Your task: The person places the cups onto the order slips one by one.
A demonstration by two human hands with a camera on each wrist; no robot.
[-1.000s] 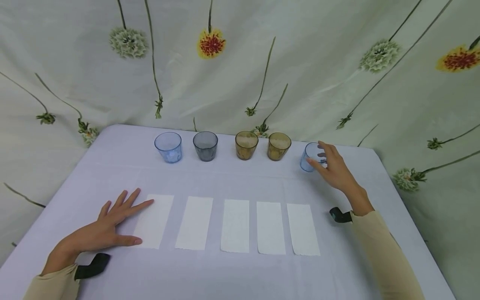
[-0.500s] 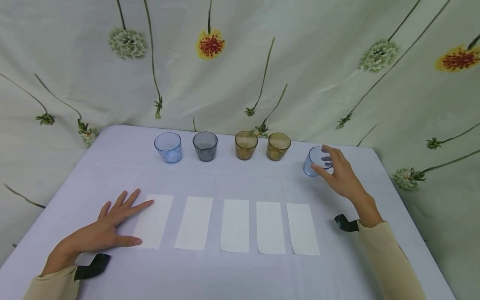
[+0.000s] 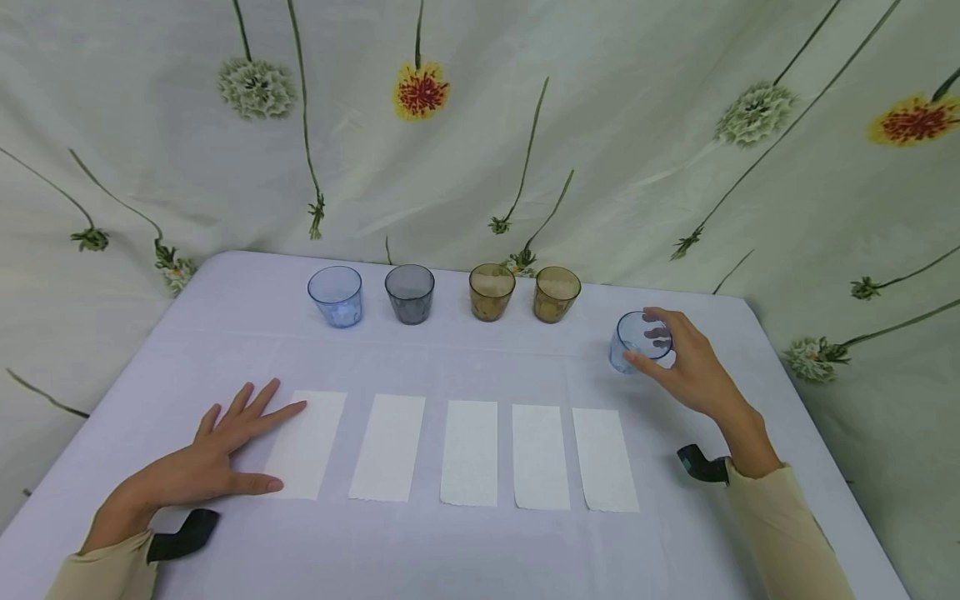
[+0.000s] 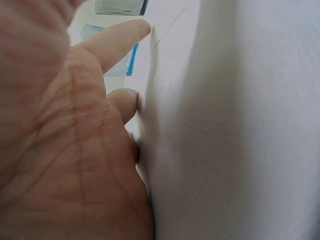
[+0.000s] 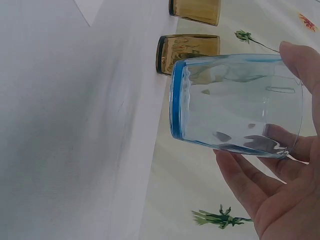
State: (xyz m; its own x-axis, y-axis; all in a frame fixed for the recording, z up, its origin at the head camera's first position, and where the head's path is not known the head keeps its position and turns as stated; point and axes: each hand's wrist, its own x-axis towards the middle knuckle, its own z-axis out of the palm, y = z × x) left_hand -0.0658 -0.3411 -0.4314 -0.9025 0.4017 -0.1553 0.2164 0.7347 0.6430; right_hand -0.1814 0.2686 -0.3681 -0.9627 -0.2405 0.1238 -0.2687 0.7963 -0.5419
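My right hand (image 3: 693,367) grips a clear blue drinking glass (image 3: 622,348) at the right of the table, its thumb on one side and its fingers round the other. In the right wrist view the glass (image 5: 225,102) is upright with respect to the table, and its thick base looks raised off the cloth. My left hand (image 3: 213,458) rests on the table at the left, fingers spread. Its index fingertip and thumb tip lie over the leftmost white paper strip (image 3: 311,446). Nothing is in that hand.
Along the back edge stand another blue glass (image 3: 336,297), a grey glass (image 3: 410,295) and two amber glasses (image 3: 492,293). Several white paper strips (image 3: 469,454) lie in a row on the white tablecloth (image 3: 420,550). A flowered curtain (image 3: 600,125) hangs behind.
My right hand has carried the blue glass nearer to me and slightly right, away from the back row. My left hand has stayed still.
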